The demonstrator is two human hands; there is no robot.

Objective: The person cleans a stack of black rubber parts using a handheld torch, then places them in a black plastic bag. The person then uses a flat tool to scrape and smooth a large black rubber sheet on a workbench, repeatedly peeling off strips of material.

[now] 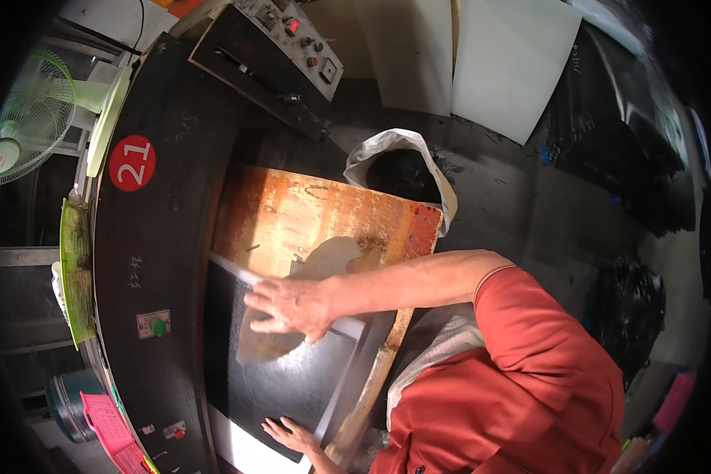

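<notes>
A dark, glossy flat sheet [280,391] with pale edge strips lies on the worktop in front of the machine. My right hand [292,306] is over its upper part with fingers spread, slightly blurred; I cannot tell whether it touches. Around that hand is a blurred grey-brown patch [270,344], too smeared to make out as an object or a shadow. My left hand [292,436] rests flat near the sheet's lower edge, fingers apart. Beyond my right hand is a worn wooden board [292,205], brightly lit and stained, with bits of debris.
The black machine panel [166,245] runs along the left, with a green button [159,327] and a red one [179,434]. A control box [300,47] stands above. A white-rimmed sack [442,186] opens beside the board. A fan [31,118] and pink basket [110,426] are at far left.
</notes>
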